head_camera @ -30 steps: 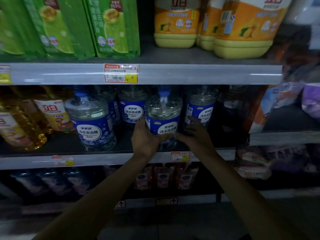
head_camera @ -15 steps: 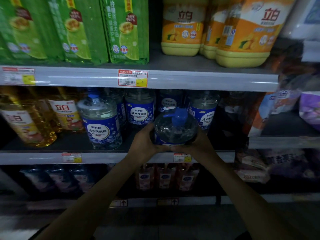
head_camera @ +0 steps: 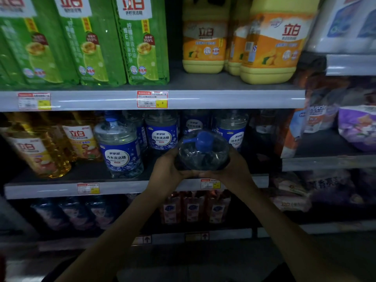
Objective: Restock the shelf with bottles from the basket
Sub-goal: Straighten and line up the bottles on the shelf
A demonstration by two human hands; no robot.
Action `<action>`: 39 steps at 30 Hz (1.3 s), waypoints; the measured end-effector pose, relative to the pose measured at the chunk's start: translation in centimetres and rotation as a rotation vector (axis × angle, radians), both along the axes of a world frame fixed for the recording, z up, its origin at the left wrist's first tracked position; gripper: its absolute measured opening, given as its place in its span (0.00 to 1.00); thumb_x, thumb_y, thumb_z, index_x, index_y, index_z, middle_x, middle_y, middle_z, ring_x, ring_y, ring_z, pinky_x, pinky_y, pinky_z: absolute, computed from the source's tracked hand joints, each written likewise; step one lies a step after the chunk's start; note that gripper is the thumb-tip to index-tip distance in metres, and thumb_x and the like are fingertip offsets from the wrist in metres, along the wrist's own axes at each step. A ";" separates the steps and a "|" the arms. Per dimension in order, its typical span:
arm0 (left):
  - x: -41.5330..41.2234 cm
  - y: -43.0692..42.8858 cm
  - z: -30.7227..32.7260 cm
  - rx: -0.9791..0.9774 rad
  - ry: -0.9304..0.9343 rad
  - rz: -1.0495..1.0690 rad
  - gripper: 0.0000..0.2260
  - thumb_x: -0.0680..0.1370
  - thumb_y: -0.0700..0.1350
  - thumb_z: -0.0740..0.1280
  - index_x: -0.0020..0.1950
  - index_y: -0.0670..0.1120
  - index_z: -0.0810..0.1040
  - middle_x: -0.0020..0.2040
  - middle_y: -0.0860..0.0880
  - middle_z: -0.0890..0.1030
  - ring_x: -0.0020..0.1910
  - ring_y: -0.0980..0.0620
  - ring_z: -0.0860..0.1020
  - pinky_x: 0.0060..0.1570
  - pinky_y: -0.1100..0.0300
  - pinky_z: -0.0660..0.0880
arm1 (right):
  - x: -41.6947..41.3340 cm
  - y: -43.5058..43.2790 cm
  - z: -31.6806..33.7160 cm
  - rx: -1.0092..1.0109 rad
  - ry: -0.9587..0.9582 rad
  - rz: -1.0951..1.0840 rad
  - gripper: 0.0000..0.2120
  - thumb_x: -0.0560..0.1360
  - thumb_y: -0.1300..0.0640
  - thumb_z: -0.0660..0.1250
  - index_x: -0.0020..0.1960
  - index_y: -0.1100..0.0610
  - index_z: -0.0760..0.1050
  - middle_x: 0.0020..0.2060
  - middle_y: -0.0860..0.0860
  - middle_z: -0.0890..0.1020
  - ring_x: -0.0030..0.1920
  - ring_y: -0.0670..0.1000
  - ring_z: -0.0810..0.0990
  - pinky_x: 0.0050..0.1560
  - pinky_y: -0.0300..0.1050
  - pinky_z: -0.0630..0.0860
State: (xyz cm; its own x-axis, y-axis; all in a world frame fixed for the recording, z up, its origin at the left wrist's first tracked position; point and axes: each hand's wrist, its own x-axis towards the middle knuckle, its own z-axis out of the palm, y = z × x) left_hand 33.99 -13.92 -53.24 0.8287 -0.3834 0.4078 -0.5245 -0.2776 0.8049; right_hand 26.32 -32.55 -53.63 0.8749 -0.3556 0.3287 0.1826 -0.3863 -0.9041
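As left hand [head_camera: 169, 170], right hand [head_camera: 234, 167] grip bottle [head_camera: 203, 154], shelf edge [head_camera: 126, 188] below

The bottle [head_camera: 203, 157] I'm holding is clear with a blue cap [head_camera: 204, 140]. The shelf bottles [head_camera: 120, 153] behind it wear blue labels with white ovals. To the left stand amber bottles [head_camera: 36, 151]. Above are green packs [head_camera: 142, 47] with lime pictures and yellow jugs [head_camera: 272, 47] with orange labels. The price tag [head_camera: 152, 99] is red, white and yellow.
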 end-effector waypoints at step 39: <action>3.7 -7.3 -3.9 0.371 0.069 0.101 0.15 0.80 0.42 0.68 0.66 0.53 0.80 0.53 0.48 0.86 0.51 0.48 0.84 0.54 0.48 0.82 | -7.2 -4.0 -2.8 0.551 0.226 -0.053 0.31 0.59 0.55 0.85 0.60 0.46 0.81 0.53 0.43 0.87 0.53 0.47 0.86 0.49 0.44 0.82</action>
State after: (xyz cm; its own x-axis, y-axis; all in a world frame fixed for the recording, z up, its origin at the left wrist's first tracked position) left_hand 37.65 -21.26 -57.18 0.8903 -0.4097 0.1989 -0.4281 -0.6037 0.6725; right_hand 19.08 -36.58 -56.39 0.8780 -0.4661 -0.1088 -0.0441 0.1475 -0.9881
